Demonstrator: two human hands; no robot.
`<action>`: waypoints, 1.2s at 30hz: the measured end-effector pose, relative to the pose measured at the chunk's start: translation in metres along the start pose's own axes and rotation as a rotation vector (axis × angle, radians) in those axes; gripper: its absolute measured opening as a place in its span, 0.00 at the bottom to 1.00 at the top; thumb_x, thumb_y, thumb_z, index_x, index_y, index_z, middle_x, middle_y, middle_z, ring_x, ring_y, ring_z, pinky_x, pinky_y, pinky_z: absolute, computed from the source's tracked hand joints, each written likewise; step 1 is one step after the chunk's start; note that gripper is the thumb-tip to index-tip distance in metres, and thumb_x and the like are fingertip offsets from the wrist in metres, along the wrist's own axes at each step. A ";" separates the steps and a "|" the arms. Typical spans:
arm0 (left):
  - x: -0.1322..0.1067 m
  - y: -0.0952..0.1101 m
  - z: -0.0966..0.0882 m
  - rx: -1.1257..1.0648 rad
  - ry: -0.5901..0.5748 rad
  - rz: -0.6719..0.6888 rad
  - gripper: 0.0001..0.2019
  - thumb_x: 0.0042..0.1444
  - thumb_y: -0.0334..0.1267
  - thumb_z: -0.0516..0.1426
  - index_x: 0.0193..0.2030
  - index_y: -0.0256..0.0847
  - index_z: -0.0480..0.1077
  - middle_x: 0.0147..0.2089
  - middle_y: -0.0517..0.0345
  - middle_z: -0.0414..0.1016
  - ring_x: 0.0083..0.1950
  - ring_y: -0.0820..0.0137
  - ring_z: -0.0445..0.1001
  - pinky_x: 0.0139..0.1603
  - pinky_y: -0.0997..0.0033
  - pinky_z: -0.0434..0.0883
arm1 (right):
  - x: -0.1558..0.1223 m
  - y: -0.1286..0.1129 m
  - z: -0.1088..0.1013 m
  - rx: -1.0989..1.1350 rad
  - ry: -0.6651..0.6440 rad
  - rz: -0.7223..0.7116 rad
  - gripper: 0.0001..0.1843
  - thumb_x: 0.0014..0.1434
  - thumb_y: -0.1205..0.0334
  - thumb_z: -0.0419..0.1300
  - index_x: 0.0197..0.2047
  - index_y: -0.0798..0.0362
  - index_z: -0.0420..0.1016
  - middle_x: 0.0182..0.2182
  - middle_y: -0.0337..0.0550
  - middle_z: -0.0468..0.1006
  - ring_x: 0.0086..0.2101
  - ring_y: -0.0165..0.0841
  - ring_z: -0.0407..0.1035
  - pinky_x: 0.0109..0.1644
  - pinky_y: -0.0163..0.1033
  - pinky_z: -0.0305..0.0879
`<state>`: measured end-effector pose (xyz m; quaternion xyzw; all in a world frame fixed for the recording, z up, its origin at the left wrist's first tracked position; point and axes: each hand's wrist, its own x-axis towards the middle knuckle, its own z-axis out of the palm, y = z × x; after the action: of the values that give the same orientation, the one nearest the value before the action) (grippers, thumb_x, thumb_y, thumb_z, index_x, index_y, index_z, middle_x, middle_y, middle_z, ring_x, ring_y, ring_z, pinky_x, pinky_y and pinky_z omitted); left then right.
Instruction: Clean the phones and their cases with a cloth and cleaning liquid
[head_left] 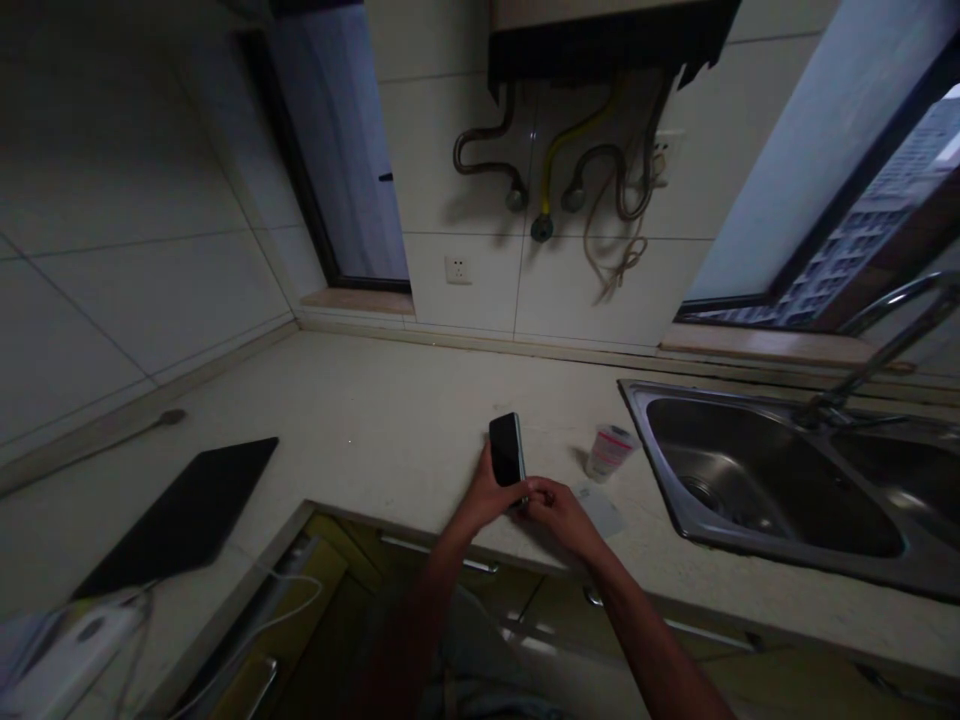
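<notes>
- Gripping a dark phone (508,449), the left hand (486,495) is propping it upright just above the worktop (375,420) edge.
- Pinching at the phone's lower end, the right hand (559,508) is working there; the next move probably calls for fine fingertip care.
- Lying beside them are a small cup (609,452) and a card (601,510), with the sink (750,540) farther right.

**Phone at the counter's near edge, sink off to three o'clock**

The phone (507,450) is standing between the left hand (487,492) and the right hand (559,510), over the counter (375,420). A small cup (609,452) is sitting just beside it at three o'clock, with the sink (780,480) lying farther out that way. A flat tablet (187,515) is lying well apart at nine o'clock. A wall socket (458,269) is sitting at twelve o'clock, behind.
</notes>
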<state>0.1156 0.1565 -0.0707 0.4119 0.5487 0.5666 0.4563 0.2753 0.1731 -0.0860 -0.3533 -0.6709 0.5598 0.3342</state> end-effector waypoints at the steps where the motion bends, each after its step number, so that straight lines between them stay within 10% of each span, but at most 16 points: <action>1: -0.003 0.001 0.000 -0.015 -0.040 -0.008 0.55 0.32 0.43 0.75 0.68 0.39 0.56 0.64 0.41 0.66 0.65 0.55 0.64 0.65 0.61 0.60 | -0.001 -0.002 -0.002 -0.053 0.016 -0.010 0.13 0.53 0.55 0.60 0.36 0.56 0.75 0.24 0.38 0.74 0.26 0.30 0.66 0.32 0.35 0.65; 18: -0.006 0.004 -0.006 -0.357 -0.240 -0.334 0.53 0.35 0.31 0.68 0.69 0.52 0.49 0.40 0.60 0.73 0.39 0.67 0.74 0.42 0.66 0.71 | -0.010 -0.038 0.009 -0.586 0.059 -0.140 0.15 0.61 0.62 0.51 0.45 0.54 0.76 0.28 0.44 0.80 0.26 0.34 0.71 0.31 0.35 0.58; 26: 0.003 0.004 0.004 -0.504 -0.182 -0.296 0.19 0.29 0.26 0.56 0.33 0.42 0.62 0.25 0.67 0.65 0.27 0.76 0.64 0.28 0.78 0.64 | -0.003 -0.028 0.023 -0.899 0.116 -0.103 0.23 0.63 0.64 0.53 0.60 0.54 0.68 0.34 0.52 0.83 0.31 0.40 0.78 0.34 0.36 0.64; 36: -0.002 0.014 -0.003 -0.449 -0.234 -0.342 0.24 0.31 0.28 0.60 0.40 0.41 0.66 0.28 0.64 0.71 0.27 0.74 0.68 0.29 0.74 0.68 | 0.001 -0.019 0.013 -0.702 -0.023 -0.247 0.36 0.58 0.71 0.54 0.70 0.54 0.54 0.62 0.59 0.69 0.53 0.44 0.73 0.56 0.49 0.69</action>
<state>0.1122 0.1538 -0.0569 0.2649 0.4148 0.5372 0.6850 0.2617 0.1648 -0.0696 -0.3563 -0.8633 0.2551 0.2504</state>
